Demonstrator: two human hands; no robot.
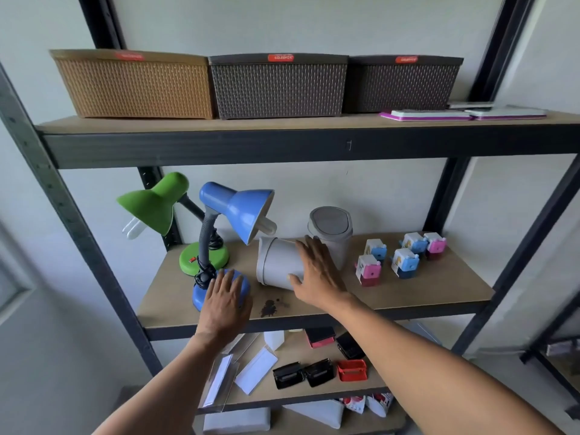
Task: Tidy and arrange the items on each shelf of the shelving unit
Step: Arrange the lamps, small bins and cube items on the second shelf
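- The middle shelf [439, 296] is the one being tidied; the step in hand looks like righting the tipped grey bin [276, 262] while the blue lamp [219, 246] is steadied.
- Nearest, the left hand [224, 301] lies flat on the blue lamp's round base, fingers straight and pressing down, its grip apart and curled round nothing.
- A little further in, the right hand [314, 268] rests on the tipped grey bin, fingers spread over its upper side and thumb at the lower edge; the grip looks wrapped onto the bin, though loosely.
- The bin lies on its side between the blue lamp and the upright lidded bin [331, 233], its open mouth facing left, right under the palm.
- The next move, as I judge it, calls for a firmer hold and a turn to stand it upright beside its twin, clear of the lamp's shade.
- Behind stands the green lamp [175, 221]; to the right, well apart, a cluster of small sharpeners [401, 255].
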